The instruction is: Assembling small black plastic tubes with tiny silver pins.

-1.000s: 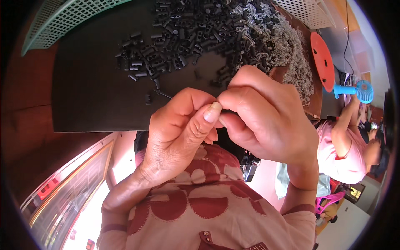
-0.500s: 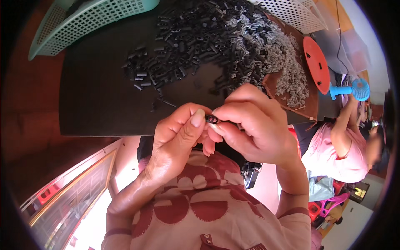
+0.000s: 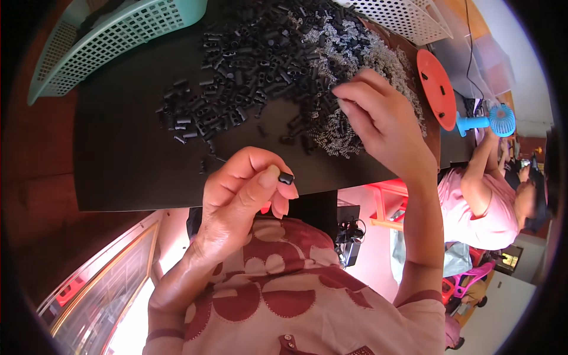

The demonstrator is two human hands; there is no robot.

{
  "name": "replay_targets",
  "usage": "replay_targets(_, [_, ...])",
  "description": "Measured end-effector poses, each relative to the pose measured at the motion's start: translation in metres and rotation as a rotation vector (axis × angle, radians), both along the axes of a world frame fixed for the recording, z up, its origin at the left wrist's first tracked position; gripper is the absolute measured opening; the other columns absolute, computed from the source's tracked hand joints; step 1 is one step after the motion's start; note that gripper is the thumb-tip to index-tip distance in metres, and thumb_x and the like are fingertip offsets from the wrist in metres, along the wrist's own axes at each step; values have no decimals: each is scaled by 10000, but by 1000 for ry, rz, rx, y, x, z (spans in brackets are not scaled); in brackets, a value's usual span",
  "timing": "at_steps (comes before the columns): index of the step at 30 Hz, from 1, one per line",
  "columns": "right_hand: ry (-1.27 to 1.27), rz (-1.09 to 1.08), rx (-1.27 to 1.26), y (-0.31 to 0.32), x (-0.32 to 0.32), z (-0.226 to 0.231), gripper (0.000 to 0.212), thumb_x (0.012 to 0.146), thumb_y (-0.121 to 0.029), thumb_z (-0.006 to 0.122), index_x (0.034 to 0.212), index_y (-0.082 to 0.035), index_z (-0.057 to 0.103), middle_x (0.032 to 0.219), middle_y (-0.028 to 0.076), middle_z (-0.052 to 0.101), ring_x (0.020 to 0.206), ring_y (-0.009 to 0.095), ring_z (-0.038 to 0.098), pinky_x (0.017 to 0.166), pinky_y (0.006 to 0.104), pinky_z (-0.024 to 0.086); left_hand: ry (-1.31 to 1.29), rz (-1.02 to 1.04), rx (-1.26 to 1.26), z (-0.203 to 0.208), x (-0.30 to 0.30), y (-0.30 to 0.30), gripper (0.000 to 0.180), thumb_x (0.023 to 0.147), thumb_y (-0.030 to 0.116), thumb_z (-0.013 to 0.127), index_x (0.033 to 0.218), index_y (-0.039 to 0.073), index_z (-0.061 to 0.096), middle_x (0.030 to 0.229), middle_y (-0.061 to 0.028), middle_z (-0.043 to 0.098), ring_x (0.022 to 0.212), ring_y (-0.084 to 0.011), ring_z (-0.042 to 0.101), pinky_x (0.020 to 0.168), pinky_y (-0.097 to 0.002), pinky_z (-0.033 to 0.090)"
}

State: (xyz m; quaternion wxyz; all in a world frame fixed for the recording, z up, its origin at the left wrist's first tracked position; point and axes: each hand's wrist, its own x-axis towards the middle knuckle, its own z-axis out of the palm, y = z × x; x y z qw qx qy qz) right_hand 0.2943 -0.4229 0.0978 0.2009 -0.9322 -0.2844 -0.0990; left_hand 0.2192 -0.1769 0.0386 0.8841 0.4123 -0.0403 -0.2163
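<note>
Between thumb and forefinger of my left hand point(image 3: 245, 192) is a small black plastic cord-lock piece point(image 3: 286, 178), held just in front of the table's near edge. My right hand point(image 3: 384, 115) hovers over the heap at the right, where small metal springs point(image 3: 337, 136) mix with black pieces. Its thumb and forefinger are bent, the tips slightly apart, and nothing shows between them. A big pile of loose black plastic pieces point(image 3: 248, 65) spreads across the middle of the dark table point(image 3: 124, 154).
A green perforated basket point(image 3: 124, 41) stands at the far left, a white one point(image 3: 408, 21) at the far right. On the right are a red lid-like disc point(image 3: 436, 89) with several black bits and a blue fan point(image 3: 502, 120). Another person in pink point(image 3: 476, 207) sits at the right.
My right hand has left the black piece and moved up and right to the springs. My left hand keeps the piece, having shifted slightly left and down.
</note>
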Motion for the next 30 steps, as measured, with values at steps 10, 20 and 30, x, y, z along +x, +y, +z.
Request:
replay_targets(10, [39, 98, -225, 38, 31, -15, 237, 852, 0, 677, 1084, -44, 649, 964, 104, 600, 810, 337, 639, 673, 414, 512, -38, -54, 48, -2, 3, 1, 178, 1061, 174, 548, 1088, 11, 615, 923, -25, 678, 772, -45, 578, 721, -215, 491])
replay_targets(20, [100, 89, -62, 25, 11, -5, 170, 881, 32, 667, 1044, -14, 654, 899, 113, 593, 729, 282, 604, 642, 339, 488, -345, -73, 164, -5, -1, 8, 137, 1030, 58, 514, 1027, -45, 604, 911, -108, 633, 668, -92, 530, 629, -235, 427])
replay_targets(30, [120, -56, -22, -13, -1, 2, 132, 897, -18, 644, 1025, -48, 642, 887, 120, 583, 738, 349, 613, 636, 411, 491, -237, 11, -7, -9, 0, 5, 251, 1053, 179, 481, 1007, -33, 608, 949, -147, 649, 769, -131, 586, 687, -263, 496])
